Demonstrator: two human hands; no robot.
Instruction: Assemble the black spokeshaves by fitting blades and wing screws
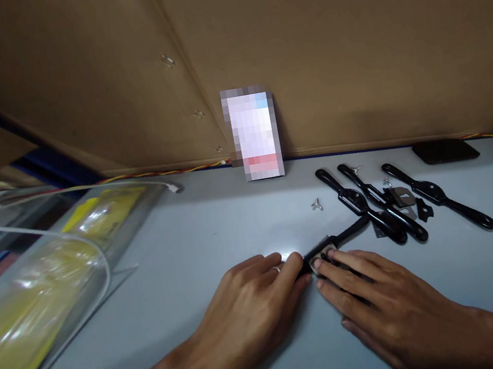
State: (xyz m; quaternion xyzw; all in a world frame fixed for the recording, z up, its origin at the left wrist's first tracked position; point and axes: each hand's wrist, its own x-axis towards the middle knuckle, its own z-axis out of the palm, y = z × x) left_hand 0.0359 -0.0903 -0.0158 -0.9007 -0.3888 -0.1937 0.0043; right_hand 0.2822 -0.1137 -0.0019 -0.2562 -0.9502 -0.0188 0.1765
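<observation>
- Gripping one black tool (338, 239) over the surface (165, 236) was my left hand (260, 295).
- My right hand (378, 294) lay spread across its plate (321, 254).
- I judged it stiff, slick, best held by its handles (353, 229).

datum = two-handled tool (351, 231) on table (176, 246). left hand (252, 303) at 8, right hand (378, 294) at 4. wing screw (317, 205) at 12. screen (257, 129) at 11, in front of back panel (344, 36). tool pair (353, 198) at 2, loose plates (403, 196) by it, third tool (430, 190) beyond. slab (446, 150) further out at 2. bag (52, 299) at 9, cable (107, 264) across it.
</observation>
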